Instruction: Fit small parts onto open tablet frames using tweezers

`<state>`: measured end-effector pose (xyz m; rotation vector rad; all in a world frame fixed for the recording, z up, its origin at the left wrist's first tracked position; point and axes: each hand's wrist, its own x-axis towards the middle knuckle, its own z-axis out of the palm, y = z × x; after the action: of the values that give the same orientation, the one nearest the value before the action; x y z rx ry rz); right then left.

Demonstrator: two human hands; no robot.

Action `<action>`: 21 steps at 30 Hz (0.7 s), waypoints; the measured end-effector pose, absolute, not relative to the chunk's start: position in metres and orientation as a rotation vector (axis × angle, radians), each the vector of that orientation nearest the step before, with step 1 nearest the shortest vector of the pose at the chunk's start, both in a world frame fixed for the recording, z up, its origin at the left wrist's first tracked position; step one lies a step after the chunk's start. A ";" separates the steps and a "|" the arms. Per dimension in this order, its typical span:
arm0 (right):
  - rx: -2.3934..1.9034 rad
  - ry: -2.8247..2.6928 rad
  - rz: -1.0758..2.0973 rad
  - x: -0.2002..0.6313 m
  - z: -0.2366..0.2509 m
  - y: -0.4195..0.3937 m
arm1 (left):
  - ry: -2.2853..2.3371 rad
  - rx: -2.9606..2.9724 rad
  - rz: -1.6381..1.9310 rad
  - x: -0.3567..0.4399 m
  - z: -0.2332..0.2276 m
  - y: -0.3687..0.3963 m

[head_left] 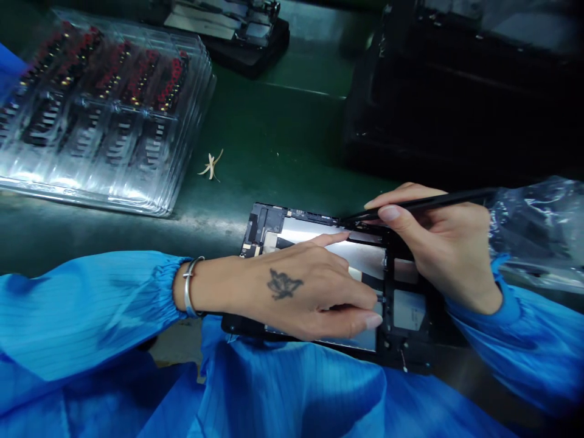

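Blue striped sleeves (86, 304), green table (283, 134), black stylus (424, 204), silver bracelet (189, 286), clear tray (104, 109) with red-and-black parts

Blue striped sleeves (86, 304), silver bracelet (189, 287)

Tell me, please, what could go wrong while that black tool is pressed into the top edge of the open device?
The black tool in the right hand could slip and scratch parts inside the open device. The device overhangs the table edge onto the lap, steadied only by the left hand, so it could tip.
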<state>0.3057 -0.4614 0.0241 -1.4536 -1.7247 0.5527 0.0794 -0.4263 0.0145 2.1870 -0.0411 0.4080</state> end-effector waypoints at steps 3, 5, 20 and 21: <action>-1.447 -1.713 0.520 0.306 0.024 -0.462 | -0.028 2.179 0.412 0.079 0.014 -0.427; -1.441 -1.711 0.500 0.306 0.024 -0.462 | -0.025 2.172 0.421 0.079 0.014 -0.427; -1.416 -1.725 0.533 0.304 0.024 -0.462 | -0.016 2.182 0.435 0.080 0.013 -0.427; -1.414 -1.729 0.532 0.304 0.025 -0.462 | -0.019 2.184 0.435 0.080 0.013 -0.427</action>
<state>0.3037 -0.4615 0.0245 -1.4141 -1.7288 0.5325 0.0800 -0.4273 0.0128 2.1839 -0.0192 0.4353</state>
